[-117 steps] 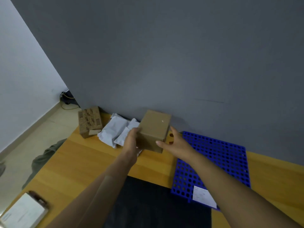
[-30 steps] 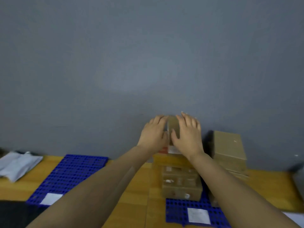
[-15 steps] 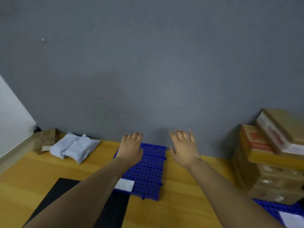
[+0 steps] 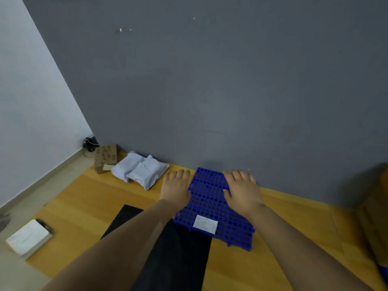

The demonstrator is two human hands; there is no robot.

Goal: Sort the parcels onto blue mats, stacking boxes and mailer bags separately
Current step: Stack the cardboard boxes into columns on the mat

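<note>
- My left hand [image 4: 176, 190] and right hand [image 4: 241, 192] are both spread flat, palms down, holding nothing, over the far end of the blue mat [image 4: 210, 206]. I cannot tell whether they touch it.
- The white mailer bags [image 4: 140, 172] lie at 10 o'clock from my left hand, against the wall, one overlapping the other.
- They look soft, light and probably slick. I'd grip across the padded middle, thumb on top, not pinch a corner.
- The nearer bag's long axis runs roughly 1 to 7 o'clock.
- The small box [image 4: 106, 157] beyond them looks stiff, so I'd clasp its sides.
</note>
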